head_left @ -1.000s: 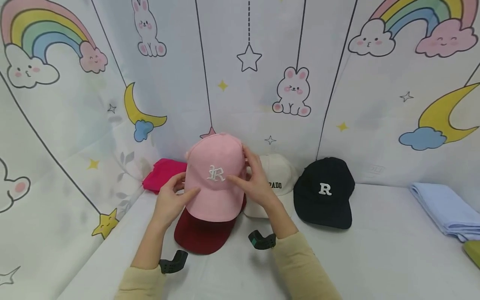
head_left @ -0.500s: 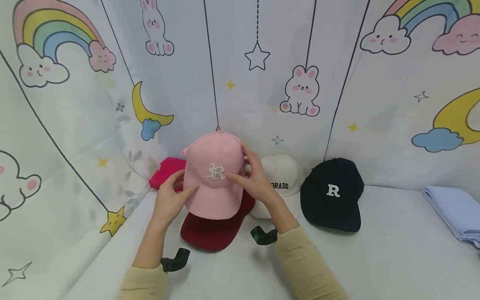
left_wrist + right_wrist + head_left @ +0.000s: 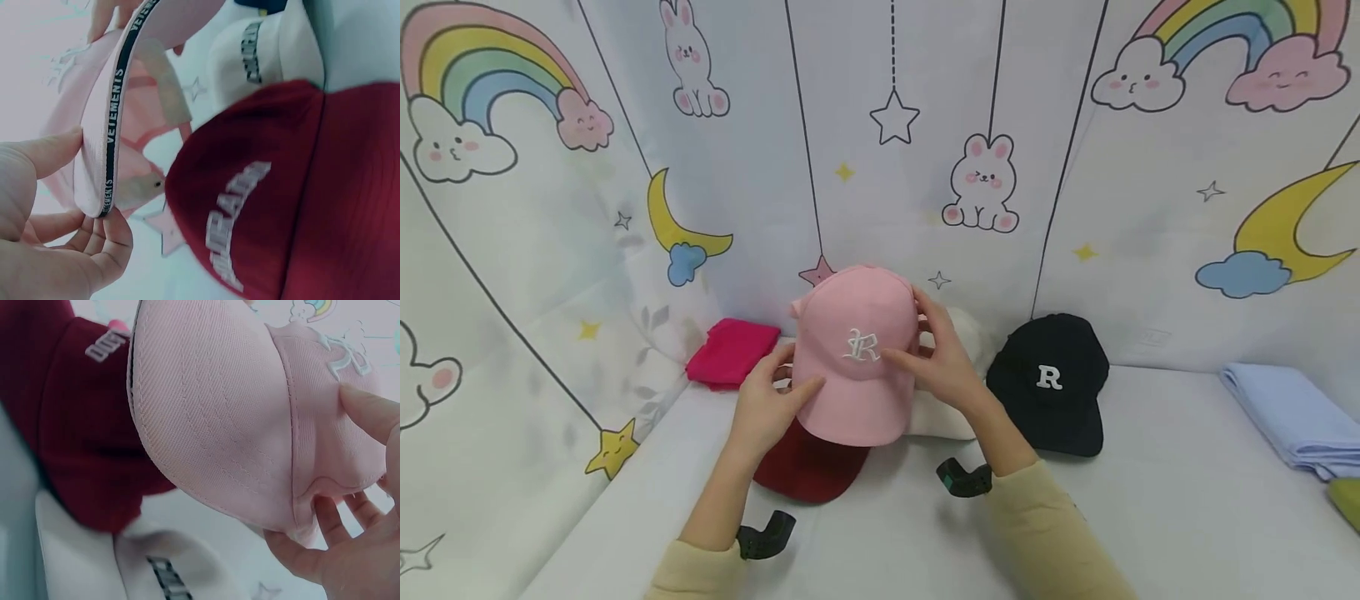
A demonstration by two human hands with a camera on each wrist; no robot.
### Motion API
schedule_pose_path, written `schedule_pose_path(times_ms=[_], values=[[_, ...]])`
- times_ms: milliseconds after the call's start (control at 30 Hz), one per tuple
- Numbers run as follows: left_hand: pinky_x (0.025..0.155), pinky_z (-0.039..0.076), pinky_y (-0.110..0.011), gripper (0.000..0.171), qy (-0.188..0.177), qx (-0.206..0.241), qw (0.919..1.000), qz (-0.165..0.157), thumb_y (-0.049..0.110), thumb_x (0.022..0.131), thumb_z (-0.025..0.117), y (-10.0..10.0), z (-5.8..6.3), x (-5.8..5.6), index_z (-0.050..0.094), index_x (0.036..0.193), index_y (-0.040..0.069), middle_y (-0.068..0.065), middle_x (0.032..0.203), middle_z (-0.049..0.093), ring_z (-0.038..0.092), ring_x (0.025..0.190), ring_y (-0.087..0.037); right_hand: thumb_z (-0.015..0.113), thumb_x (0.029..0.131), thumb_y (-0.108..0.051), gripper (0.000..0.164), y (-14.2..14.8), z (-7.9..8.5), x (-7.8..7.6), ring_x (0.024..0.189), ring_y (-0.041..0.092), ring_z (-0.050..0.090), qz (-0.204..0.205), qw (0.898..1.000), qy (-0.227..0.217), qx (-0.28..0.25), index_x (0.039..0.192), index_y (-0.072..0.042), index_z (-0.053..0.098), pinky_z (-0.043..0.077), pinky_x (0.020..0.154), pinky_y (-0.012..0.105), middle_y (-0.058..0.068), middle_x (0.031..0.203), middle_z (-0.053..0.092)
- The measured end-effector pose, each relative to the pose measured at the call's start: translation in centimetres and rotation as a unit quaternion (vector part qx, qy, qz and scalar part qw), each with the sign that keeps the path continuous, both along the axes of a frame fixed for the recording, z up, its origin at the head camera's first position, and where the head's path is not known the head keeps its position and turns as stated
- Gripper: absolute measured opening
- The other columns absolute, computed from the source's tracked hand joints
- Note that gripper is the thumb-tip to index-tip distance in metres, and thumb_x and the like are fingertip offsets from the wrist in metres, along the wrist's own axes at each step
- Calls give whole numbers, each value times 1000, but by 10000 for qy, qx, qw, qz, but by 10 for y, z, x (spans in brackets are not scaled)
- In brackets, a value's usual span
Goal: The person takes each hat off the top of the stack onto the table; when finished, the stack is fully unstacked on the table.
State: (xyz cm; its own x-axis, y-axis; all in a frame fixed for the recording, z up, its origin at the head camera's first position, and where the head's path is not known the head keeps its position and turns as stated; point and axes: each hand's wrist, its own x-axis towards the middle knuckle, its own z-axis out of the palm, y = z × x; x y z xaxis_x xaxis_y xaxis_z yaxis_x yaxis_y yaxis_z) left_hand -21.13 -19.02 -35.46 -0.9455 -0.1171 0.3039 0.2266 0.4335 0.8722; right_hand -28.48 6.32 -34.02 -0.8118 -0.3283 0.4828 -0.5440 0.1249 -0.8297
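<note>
A: Where is the pink cap (image 3: 857,367), and how do your hands hold it?

B: You hold the pink baseball cap up above the desk (image 3: 1150,517), just in front of the backdrop (image 3: 850,167), its embroidered letter facing you. Your left hand (image 3: 767,408) grips the cap's left side: the thumb lies on the outer cloth and the fingers (image 3: 94,240) curl under the edge, against the inner band printed "VETEMENTS". Your right hand (image 3: 943,362) grips the right side in the same manner, thumb (image 3: 369,412) on the front panel near the embroidery, fingers curled inside the crown.

A: What lies beneath it?

B: The dark red cap (image 3: 808,467) rests on the desk directly under the pink one; its brim points toward you. In the wrist views the two are apart.

A: And around it?

B: A white cap (image 3: 943,417) sits just right of the red one, partly hidden by your right hand. A black cap (image 3: 1048,383) with a white "R" stands further right, near but apart. A folded magenta cloth (image 3: 730,350) lies at the back left. A folded light blue cloth (image 3: 1288,417) lies well apart at the far right.
</note>
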Motion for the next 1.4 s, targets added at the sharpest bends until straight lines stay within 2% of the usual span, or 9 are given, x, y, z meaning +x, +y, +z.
schedule_pose_path(times_ms=[167,333,567,667,833,900,1133,1300,1400], values=[[81,58,-37,62,254,62,9993,-258,17,88,81,21,0,-8,54,142,4,-14,119,63,63,102,-28,80,88,-14,89,24,4,3,119,27,46,-118,9999,65,76,159,-26,28,52,94,50,5,146,38],[78,59,-37,61,519,148,9971,-545,16,87,81,46,9,-19,56,141,2,-14,114,63,65,96,-25,78,89,-12,90,52,10,6,122,27,46,-413,9991,77,110,160,-25,25,49,98,52,7,149,35],[76,60,-37,60,462,157,9957,-782,18,87,81,85,18,-32,57,140,5,-12,118,59,65,96,-25,76,92,-15,89,96,13,11,126,26,46,-946,9950,103,304,162,-27,21,46,102,53,8,152,34],[76,59,-36,59,463,98,9944,-947,20,87,80,105,20,-38,57,140,5,-12,118,59,65,97,-26,75,93,-16,89,115,16,16,126,26,46,-1170,9921,146,429,162,-27,20,48,100,47,8,151,35],[74,59,-33,56,520,-93,9904,-1277,18,88,79,136,24,-44,59,139,5,-10,116,63,63,99,-24,75,93,-14,88,146,21,24,123,23,45,-1417,9885,179,489,161,-28,21,52,88,23,9,148,36],[72,59,-31,55,481,-134,9891,-1384,18,88,78,148,26,-47,59,138,7,-9,116,63,62,100,-22,74,93,-14,88,158,23,27,123,24,43,-1506,9870,215,519,161,-28,20,51,83,17,10,148,34],[71,58,-27,56,264,39,9838,-1772,18,88,78,193,27,-58,58,139,7,-5,118,61,61,102,-18,73,94,-17,89,201,30,36,124,27,40,-2018,9759,126,824,161,-31,18,50,77,12,13,152,30],[72,55,-22,50,519,159,9757,-2122,16,90,77,231,25,-64,59,135,4,-6,114,63,62,96,-16,72,95,-19,88,240,29,42,124,23,38,-2413,9659,-116,929,161,-35,17,49,74,10,13,152,30],[69,53,-18,46,670,170,9730,-2202,14,89,77,255,24,-65,61,131,2,-5,106,64,62,88,-11,70,96,-18,87,264,28,45,127,25,36,-2542,9623,-239,941,161,-36,16,48,74,9,15,153,28]])
